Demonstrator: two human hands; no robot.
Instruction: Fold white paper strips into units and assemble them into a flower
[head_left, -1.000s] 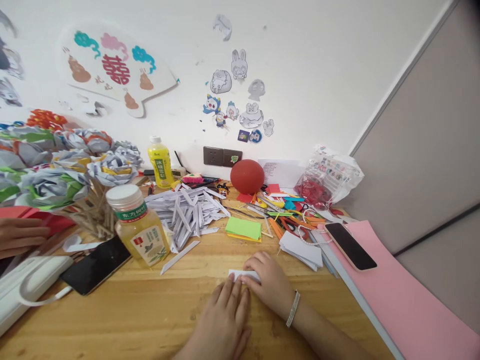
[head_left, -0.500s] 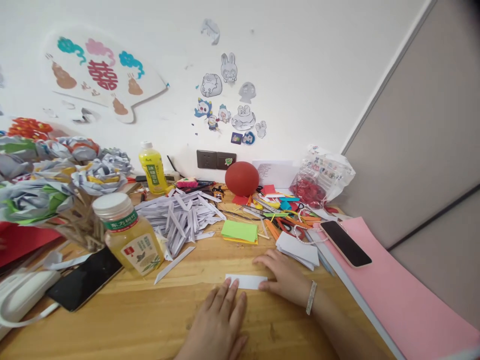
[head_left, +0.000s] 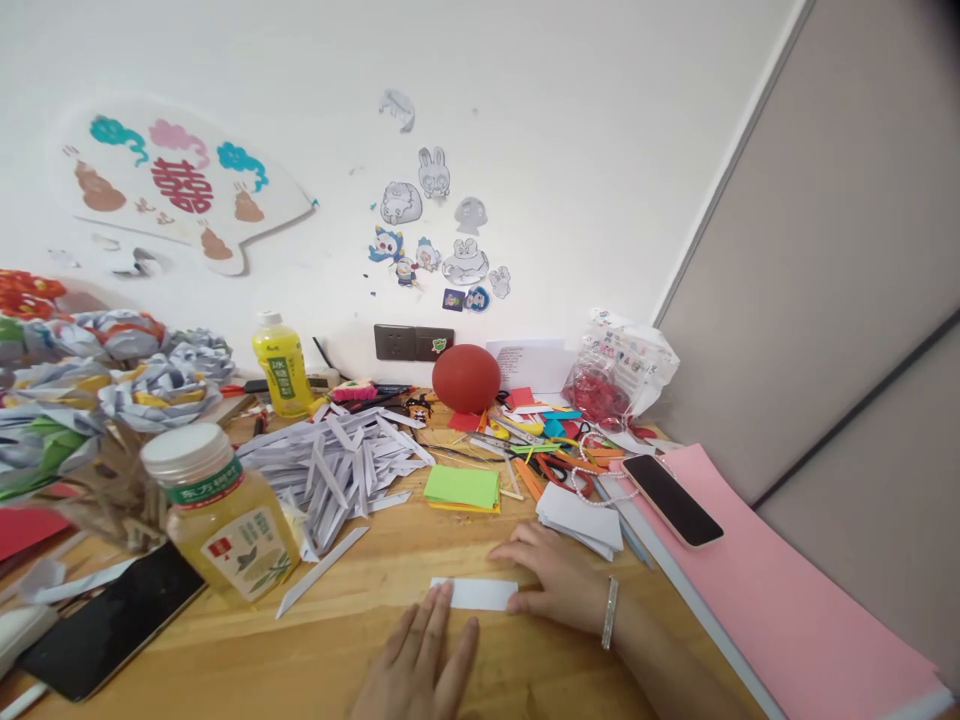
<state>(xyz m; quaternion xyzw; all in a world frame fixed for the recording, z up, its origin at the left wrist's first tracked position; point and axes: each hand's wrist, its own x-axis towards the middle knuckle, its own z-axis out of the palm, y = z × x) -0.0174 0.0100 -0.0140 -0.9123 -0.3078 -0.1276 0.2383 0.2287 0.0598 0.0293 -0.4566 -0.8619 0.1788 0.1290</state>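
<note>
A small white strip of paper (head_left: 480, 594) lies flat on the wooden table (head_left: 315, 665), between my two hands. My left hand (head_left: 420, 655) lies palm down, its fingertips resting on the strip's left end and its thumb spread apart. With fingers apart, my right hand (head_left: 559, 580) touches the strip's right end with the thumb. Just beyond the right hand sits a stack of white paper (head_left: 579, 518). A pad of green and yellow paper slips (head_left: 461, 487) lies farther back. To the left is a heap of folded white paper strips (head_left: 349, 465), with one single strip (head_left: 321, 572) in front.
At left stand a wide drink bottle (head_left: 225, 520), a yellow bottle (head_left: 282, 368) and paper flowers (head_left: 161, 390). A black phone (head_left: 112, 620) lies below them. Along the back are a red balloon (head_left: 466, 378) and scissors; pink paper (head_left: 780, 590) with another phone (head_left: 673, 500) lies at right.
The view has shifted, so everything sits lower and farther left. My left hand's fingers lie flatter on the strip's left end; the right hand keeps its place at the other end.
</note>
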